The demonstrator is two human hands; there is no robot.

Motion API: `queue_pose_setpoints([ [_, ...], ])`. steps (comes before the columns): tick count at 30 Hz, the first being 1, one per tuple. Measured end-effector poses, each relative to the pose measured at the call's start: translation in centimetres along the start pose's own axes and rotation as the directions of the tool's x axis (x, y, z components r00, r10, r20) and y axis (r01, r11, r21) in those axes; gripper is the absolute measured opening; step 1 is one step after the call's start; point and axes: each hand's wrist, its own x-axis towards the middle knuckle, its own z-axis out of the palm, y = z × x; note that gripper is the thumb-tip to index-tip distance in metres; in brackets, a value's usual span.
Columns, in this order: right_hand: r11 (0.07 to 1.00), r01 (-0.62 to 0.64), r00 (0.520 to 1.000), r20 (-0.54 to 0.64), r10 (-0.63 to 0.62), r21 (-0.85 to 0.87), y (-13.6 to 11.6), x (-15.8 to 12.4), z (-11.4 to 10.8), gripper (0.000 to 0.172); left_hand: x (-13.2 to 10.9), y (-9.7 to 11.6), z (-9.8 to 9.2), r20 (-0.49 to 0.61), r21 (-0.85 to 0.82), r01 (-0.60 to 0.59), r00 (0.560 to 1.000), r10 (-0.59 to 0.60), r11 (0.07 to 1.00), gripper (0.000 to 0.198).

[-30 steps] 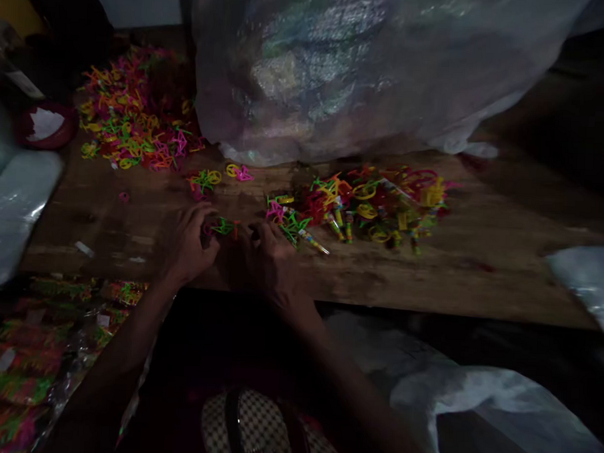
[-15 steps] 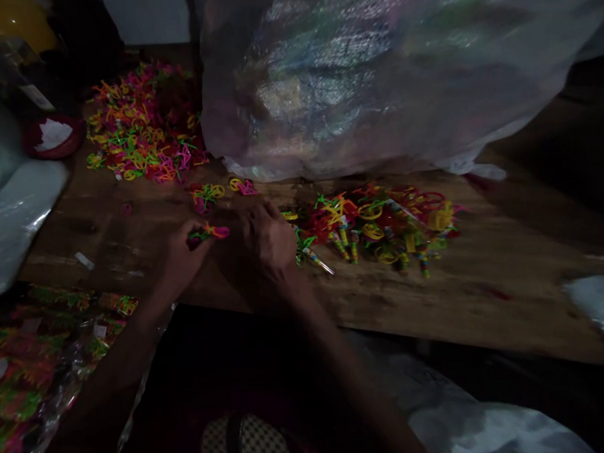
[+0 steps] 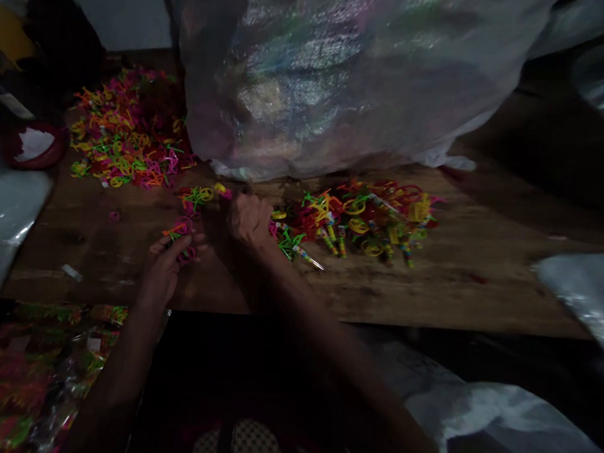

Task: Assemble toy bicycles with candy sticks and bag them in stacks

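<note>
My left hand holds a few small plastic pieces, pink, green and orange, between thumb and fingers above the wooden table. To its right, my right hand is closed over the table, beside a small yellow and pink piece; its fingertips are hidden, and what they hold cannot be made out. A little cluster of yellow and green pieces lies between the hands and the large colourful heap. Right of my right hand spreads another pile with striped tubes among it.
A large translucent sack stands at the back of the table. At the left are a red bowl with white scraps and a clear plastic packet. Filled packets lie below the table edge; white plastic is at lower right.
The view has shifted, moving the table's contents slightly left. My left hand has turned and its fingers have spread around the pieces. My right hand has moved up to the small yellow and pink piece.
</note>
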Motion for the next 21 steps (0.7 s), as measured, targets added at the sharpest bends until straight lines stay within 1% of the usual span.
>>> queue_pose_setpoints([
  [2,0.996,-0.056,0.998,0.022,0.058,-0.067,-1.3,-0.9,-0.6,0.035,0.2,0.0,0.2,0.013,-0.015,-0.021,1.000,0.021,1.000,0.040],
  [4,0.984,-0.083,0.994,0.054,0.093,-0.158,-2.7,-1.8,-1.3,0.028,0.3,-0.1,0.5,0.008,-0.029,-0.071,0.997,0.072,0.997,0.038],
  [6,0.972,-0.072,0.992,0.082,0.092,-0.222,-3.0,-3.0,-2.1,0.022,0.3,-0.1,0.7,-0.014,-0.051,-0.126,0.992,0.125,0.991,0.036],
  [7,0.969,-0.063,0.992,0.089,0.086,-0.238,-2.7,-3.7,-2.5,0.019,0.3,-0.2,0.8,-0.024,-0.060,-0.143,0.990,0.142,0.988,0.035],
  [9,0.962,-0.062,0.996,0.045,0.076,-0.265,-1.2,-5.4,-3.2,0.019,0.2,-0.3,0.9,-0.024,-0.063,-0.161,0.987,0.160,0.985,0.032],
  [10,0.956,-0.069,0.998,-0.010,0.069,-0.284,-0.1,-6.3,-3.4,0.021,0.2,-0.4,1.0,-0.014,-0.056,-0.165,0.986,0.165,0.985,0.030],
  [11,0.950,-0.080,0.994,-0.092,0.055,-0.303,1.1,-7.1,-3.6,0.022,0.2,-0.5,1.2,0.003,-0.043,-0.168,0.986,0.168,0.985,0.029],
  [13,0.941,-0.100,0.972,-0.232,0.024,-0.323,3.3,-8.6,-3.6,0.024,0.2,-0.8,2.0,0.057,-0.006,-0.168,0.984,0.168,0.986,0.026],
  [14,0.941,-0.108,0.960,-0.281,0.015,-0.320,4.2,-9.2,-3.6,0.024,0.1,-0.9,2.6,0.093,0.017,-0.165,0.982,0.163,0.986,0.024],
  [16,0.950,-0.120,0.950,-0.312,0.025,-0.289,5.7,-9.7,-3.6,0.024,0.2,-1.1,4.0,0.179,0.072,-0.152,0.974,0.137,0.986,0.024],
  [18,0.965,-0.122,0.952,-0.303,0.047,-0.232,6.8,-9.5,-3.9,0.023,0.3,-1.2,5.3,0.245,0.128,-0.149,0.963,0.114,0.980,0.026],
  [21,0.984,-0.122,0.963,-0.254,0.086,-0.132,8.1,-8.4,-5.0,0.023,0.5,-1.0,6.4,0.259,0.151,-0.154,0.959,0.111,0.976,0.026],
])
